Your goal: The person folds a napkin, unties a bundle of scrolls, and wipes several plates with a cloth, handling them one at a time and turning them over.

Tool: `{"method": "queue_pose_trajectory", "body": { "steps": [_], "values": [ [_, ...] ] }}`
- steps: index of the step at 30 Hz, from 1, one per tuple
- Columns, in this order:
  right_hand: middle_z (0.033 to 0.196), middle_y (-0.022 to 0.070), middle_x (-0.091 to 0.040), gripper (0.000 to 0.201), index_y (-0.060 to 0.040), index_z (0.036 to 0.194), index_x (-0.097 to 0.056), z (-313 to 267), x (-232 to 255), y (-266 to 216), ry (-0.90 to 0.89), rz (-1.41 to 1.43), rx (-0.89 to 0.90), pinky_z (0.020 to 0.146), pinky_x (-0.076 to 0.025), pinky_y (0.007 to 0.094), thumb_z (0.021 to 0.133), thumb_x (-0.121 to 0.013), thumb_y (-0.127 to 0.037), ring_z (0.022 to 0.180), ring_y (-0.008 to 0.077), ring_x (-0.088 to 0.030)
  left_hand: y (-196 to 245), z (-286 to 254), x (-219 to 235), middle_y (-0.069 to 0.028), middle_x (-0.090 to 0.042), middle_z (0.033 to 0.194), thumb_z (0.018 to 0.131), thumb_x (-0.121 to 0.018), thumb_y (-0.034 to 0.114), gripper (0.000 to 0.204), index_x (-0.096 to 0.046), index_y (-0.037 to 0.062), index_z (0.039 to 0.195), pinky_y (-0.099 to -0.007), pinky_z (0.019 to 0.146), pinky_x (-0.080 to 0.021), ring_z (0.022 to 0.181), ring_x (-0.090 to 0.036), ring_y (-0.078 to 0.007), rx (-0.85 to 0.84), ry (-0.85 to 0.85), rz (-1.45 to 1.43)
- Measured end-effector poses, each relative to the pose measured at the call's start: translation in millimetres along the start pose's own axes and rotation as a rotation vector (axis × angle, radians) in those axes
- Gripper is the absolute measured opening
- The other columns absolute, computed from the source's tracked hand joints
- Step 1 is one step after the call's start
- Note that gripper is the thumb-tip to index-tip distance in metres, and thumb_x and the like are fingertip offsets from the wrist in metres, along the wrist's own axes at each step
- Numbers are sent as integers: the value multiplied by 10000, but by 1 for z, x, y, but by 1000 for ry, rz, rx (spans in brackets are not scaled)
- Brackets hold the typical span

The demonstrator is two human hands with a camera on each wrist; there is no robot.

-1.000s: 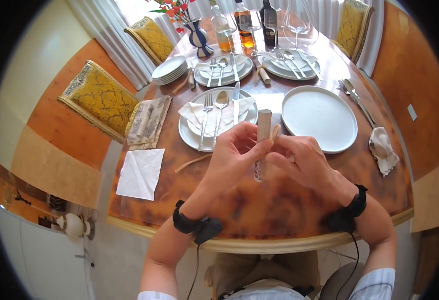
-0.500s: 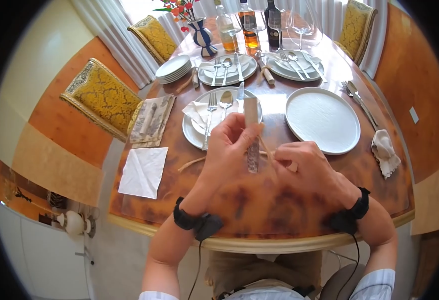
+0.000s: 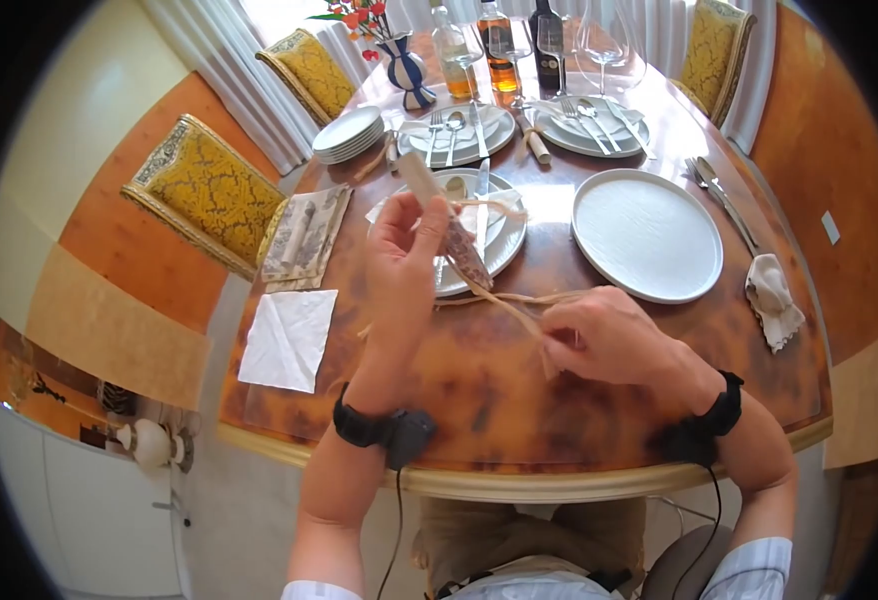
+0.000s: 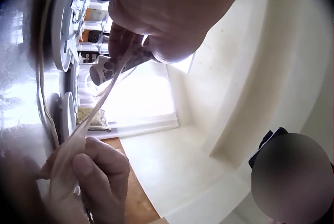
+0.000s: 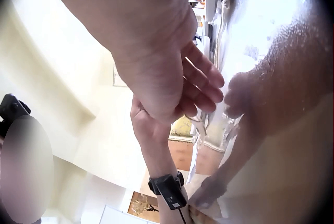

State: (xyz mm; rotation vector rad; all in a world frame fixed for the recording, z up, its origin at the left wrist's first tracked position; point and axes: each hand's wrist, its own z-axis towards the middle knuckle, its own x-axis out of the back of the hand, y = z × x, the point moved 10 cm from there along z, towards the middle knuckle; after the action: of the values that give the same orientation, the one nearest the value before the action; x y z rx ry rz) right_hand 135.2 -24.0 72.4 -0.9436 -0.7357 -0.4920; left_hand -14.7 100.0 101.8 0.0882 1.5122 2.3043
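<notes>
In the head view, my left hand (image 3: 404, 250) grips a rolled patterned cloth (image 3: 469, 258), tilted above the front plate (image 3: 512, 240). A tan ribbon (image 3: 504, 307) runs slanting from the roll to my right hand (image 3: 609, 335), whose curled fingers pinch it. The left wrist view shows the ribbon (image 4: 102, 99) taut between the roll (image 4: 98, 73) and the right hand (image 4: 104, 174). Another tan strand (image 3: 549, 298) stretches along the table behind. In the right wrist view, the right hand (image 5: 156, 73) partly hides the left (image 5: 151, 127).
A bare plate (image 3: 647, 235) stands at the right, with cutlery (image 3: 724, 205) and a bunched cloth (image 3: 774, 300) beyond it. At the left lie a white napkin (image 3: 289, 340) and folded patterned cloths (image 3: 304, 240). Set plates, glasses and bottles (image 3: 549, 50) stand farther back.
My left hand has moved left and up with the roll, which went from upright to tilted. The right hand has drawn away from the roll, and the ribbon now spans the wider gap.
</notes>
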Motion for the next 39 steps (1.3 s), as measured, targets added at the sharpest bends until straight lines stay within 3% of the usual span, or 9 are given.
{"method": "queue_pose_trajectory", "body": {
  "steps": [4, 8, 9, 18, 24, 26, 32, 35, 39],
  "values": [
    [703, 196, -660, 209, -18, 848, -729, 0, 24, 27, 164, -49, -167, 630, -521, 457, 901, -680, -214, 668, 399, -663, 16, 10, 27, -86, -710, 995, 1066, -633, 214, 207, -637, 22, 1144, -304, 804, -596, 830, -716, -168, -93, 103, 1],
    [625, 163, -614, 237, 0, 827, -709, -3, 50, 42, 336, 64, -296, 569, -476, 421, 938, -678, -206, 558, 339, -613, 21, 16, 48, -92, -711, 991, 1058, -640, 192, 175, -636, 28, 1119, -302, 799, -623, 847, -714, -146, -170, 146, -70],
    [609, 148, -591, 248, 22, 844, -701, -3, 55, 43, 375, 58, -269, 552, -453, 399, 961, -668, -195, 519, 287, -574, 23, 18, 52, -91, -712, 988, 1057, -642, 191, 172, -636, 29, 1115, -302, 798, -626, 849, -713, -143, -187, 167, -74],
    [679, 99, -684, 241, 44, 928, -722, -7, 72, 56, 455, 187, -384, 606, -499, 323, 989, -675, -184, 606, 160, -638, 29, 26, 80, -59, -697, 925, 1044, -653, 184, 160, -638, 33, 1094, -309, 780, -619, 823, -696, -122, -263, 264, -82],
    [722, 124, -711, 222, 35, 936, -716, -7, 74, 56, 447, 146, -405, 641, -531, 333, 986, -672, -177, 656, 182, -686, 30, 26, 89, -61, -695, 950, 1016, -693, 144, 156, -648, 11, 1085, -267, 791, -532, 856, -658, -110, -250, 319, -9],
    [729, 131, -710, 218, 28, 935, -716, -6, 69, 55, 426, 114, -330, 639, -528, 344, 980, -680, -183, 652, 208, -682, 32, 28, 91, -62, -705, 959, 1007, -699, 134, 159, -655, 7, 1092, -253, 813, -502, 878, -651, -102, -279, 328, 48],
    [701, 150, -669, 214, 9, 928, -723, 1, 55, 42, 298, 11, -276, 619, -508, 386, 956, -707, -203, 621, 287, -651, 14, 32, 88, -58, -746, 982, 1008, -697, 159, 137, -688, 42, 1079, -212, 829, -469, 909, -637, -82, -146, 293, 137],
    [694, 156, -659, 205, -2, 912, -723, 1, 56, 39, 288, 5, -254, 614, -504, 397, 950, -709, -203, 623, 307, -647, 10, 33, 89, -66, -745, 971, 1005, -705, 163, 165, -684, 22, 1090, -230, 824, -492, 879, -651, -91, -118, 297, 137],
    [711, 161, -672, 196, -22, 902, -721, 3, 47, 41, 210, -42, -202, 633, -515, 409, 950, -704, -212, 657, 332, -665, 12, 31, 66, -76, -742, 951, 994, -719, 144, 188, -676, -1, 1105, -262, 807, -531, 840, -680, -109, -115, 125, 127]
  ]
}}
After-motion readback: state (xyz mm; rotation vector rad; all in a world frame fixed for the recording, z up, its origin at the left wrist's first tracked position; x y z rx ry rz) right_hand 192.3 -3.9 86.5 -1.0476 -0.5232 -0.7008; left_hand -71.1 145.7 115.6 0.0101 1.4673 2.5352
